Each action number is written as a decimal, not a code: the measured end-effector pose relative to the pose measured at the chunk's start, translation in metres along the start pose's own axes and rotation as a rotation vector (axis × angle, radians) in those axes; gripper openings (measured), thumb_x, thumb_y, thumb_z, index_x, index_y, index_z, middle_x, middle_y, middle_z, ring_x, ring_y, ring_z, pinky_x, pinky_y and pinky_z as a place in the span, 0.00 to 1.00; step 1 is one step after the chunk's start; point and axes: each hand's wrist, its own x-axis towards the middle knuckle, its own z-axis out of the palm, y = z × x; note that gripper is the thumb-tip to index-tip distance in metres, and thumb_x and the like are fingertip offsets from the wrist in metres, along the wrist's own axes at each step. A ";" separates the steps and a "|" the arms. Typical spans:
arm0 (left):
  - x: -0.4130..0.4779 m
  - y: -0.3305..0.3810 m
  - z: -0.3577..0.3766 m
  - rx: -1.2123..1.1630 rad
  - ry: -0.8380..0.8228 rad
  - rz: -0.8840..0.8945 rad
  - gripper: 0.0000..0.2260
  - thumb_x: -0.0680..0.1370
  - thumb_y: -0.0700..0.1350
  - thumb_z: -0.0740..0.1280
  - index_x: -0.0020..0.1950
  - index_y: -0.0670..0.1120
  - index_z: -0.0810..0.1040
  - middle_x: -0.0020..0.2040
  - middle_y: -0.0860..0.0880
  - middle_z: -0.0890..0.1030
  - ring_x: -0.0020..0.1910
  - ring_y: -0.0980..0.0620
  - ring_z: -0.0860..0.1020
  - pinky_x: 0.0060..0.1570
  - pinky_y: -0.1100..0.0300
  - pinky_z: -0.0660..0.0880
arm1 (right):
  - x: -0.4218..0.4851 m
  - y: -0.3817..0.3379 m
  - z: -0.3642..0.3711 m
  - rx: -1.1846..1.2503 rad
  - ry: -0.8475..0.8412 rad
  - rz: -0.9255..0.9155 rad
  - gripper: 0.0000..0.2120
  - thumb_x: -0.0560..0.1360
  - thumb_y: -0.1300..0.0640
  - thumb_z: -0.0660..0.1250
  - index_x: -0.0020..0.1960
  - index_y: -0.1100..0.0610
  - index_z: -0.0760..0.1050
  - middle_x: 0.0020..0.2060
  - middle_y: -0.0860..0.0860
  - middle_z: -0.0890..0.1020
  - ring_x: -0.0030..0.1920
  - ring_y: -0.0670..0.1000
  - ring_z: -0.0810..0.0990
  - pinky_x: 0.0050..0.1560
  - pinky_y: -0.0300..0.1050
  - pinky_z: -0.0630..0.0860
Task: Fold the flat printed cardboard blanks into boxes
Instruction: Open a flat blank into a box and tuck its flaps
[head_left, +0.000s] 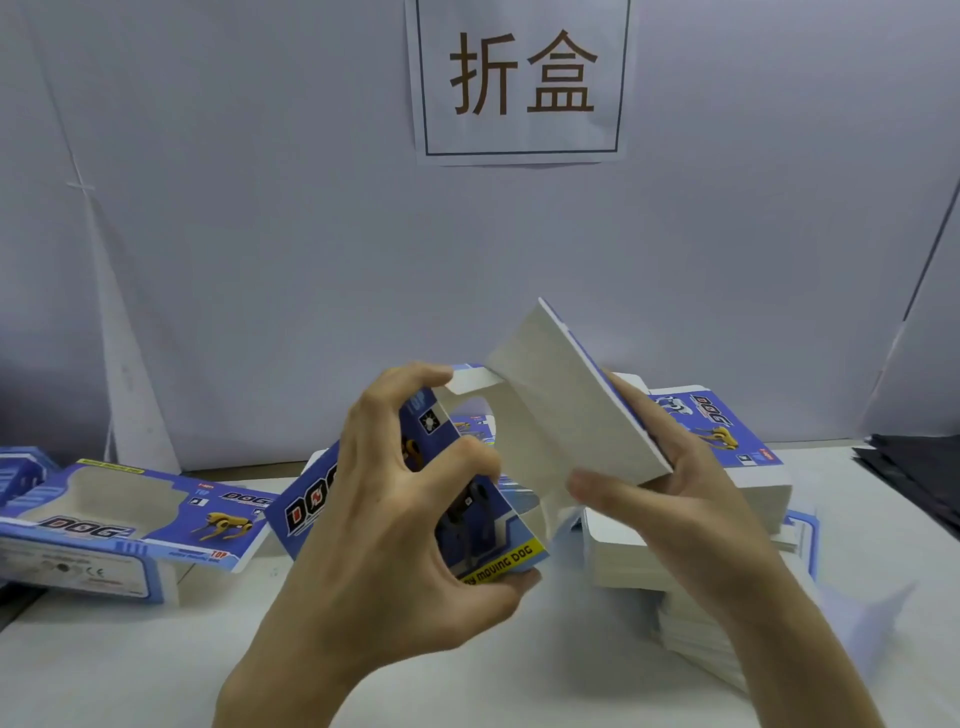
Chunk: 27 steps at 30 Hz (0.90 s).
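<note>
I hold one blue printed "DOG" cardboard blank (550, 415) above the table, partly folded, its white inner side facing me. My left hand (384, 519) grips the blue printed panel, fingers curled over its top edge and thumb under the yellow strip. My right hand (675, 493) holds the raised white panel from below and behind, thumb on its lower edge. A folded box (119, 519) with a window cut-out lies at the left. A stack of flat blanks (727, 467) sits behind my right hand.
The white table (130, 665) runs toward me. A second pile of white blanks (696, 639) leans at the right, under my right forearm. A paper sign with two large characters (519, 78) hangs on the grey back wall. Dark sheets (919, 478) lie at the far right.
</note>
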 end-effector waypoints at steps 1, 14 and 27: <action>0.000 0.000 -0.001 0.017 0.003 0.016 0.25 0.59 0.63 0.75 0.49 0.57 0.69 0.68 0.50 0.61 0.60 0.43 0.72 0.51 0.50 0.77 | 0.000 0.002 -0.002 -0.083 0.003 -0.031 0.32 0.67 0.66 0.74 0.56 0.29 0.76 0.50 0.37 0.83 0.47 0.38 0.82 0.41 0.28 0.76; 0.001 0.000 0.004 -0.009 0.034 0.001 0.24 0.62 0.63 0.73 0.51 0.55 0.72 0.66 0.48 0.65 0.65 0.44 0.70 0.56 0.49 0.75 | -0.003 -0.006 0.018 -0.307 -0.191 -0.093 0.27 0.73 0.42 0.63 0.71 0.31 0.62 0.58 0.36 0.78 0.59 0.43 0.77 0.54 0.37 0.76; -0.002 -0.002 0.018 0.013 0.086 0.036 0.23 0.62 0.64 0.72 0.52 0.57 0.72 0.68 0.50 0.57 0.67 0.50 0.67 0.58 0.57 0.75 | 0.002 -0.004 0.032 -0.145 -0.022 -0.053 0.19 0.75 0.56 0.62 0.61 0.40 0.79 0.53 0.44 0.83 0.55 0.47 0.80 0.51 0.45 0.79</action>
